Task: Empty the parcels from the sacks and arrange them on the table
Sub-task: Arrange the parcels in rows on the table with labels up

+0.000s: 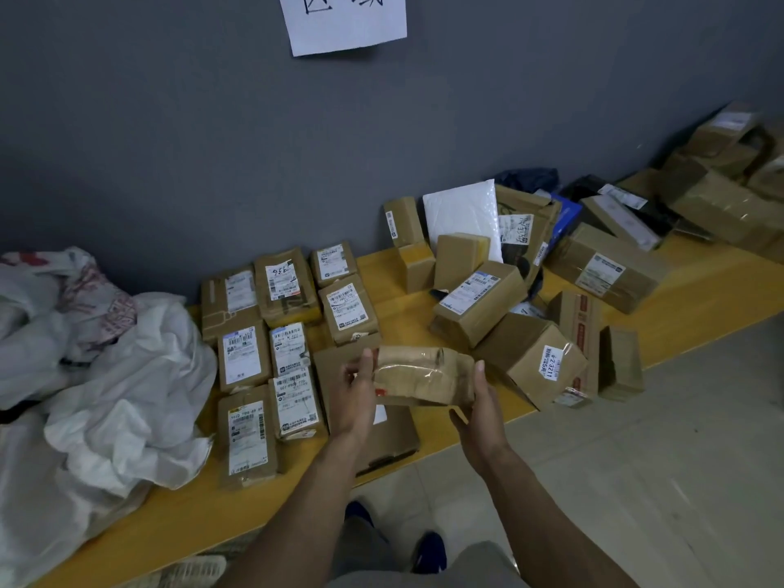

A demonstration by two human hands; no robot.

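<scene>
Both my hands hold a small brown taped parcel (420, 375) above the yellow table (700, 290). My left hand (354, 396) grips its left end, and my right hand (481, 407) grips its right end from below. Under the parcel lies a larger flat cardboard box (394, 435). To the left, several labelled brown parcels (263, 358) lie in neat rows. Crumpled white sacks (97, 375) cover the table's left end.
A loose heap of cardboard boxes (534, 354) and a white padded bag (464, 214) fills the table's right half, reaching the far right corner. A grey wall with a paper sign (343, 19) runs behind. Tiled floor (636, 460) lies at right.
</scene>
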